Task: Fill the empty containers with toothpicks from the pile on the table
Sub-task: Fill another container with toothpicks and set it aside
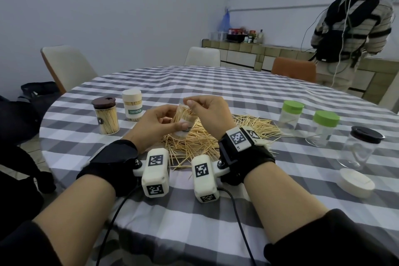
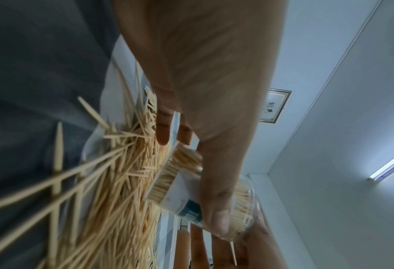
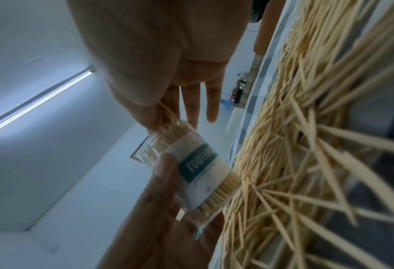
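Clear plastic container (image 1: 184, 122), nearly full, sits tilted in our left hand (image 1: 153, 125), fingers curled round it. Our right hand (image 1: 208, 112) pinches toothpicks (image 3: 168, 113) into its mouth. Next we likely need its lid. Under both hands lies the pile (image 1: 200, 142); three empty jars (image 1: 290, 114) wait rightward on the desk (image 1: 194, 218).

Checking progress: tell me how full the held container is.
Nearly full. Toothpicks pack the clear container from base to open mouth, where the right hand pinches more in; the left hand grips it.
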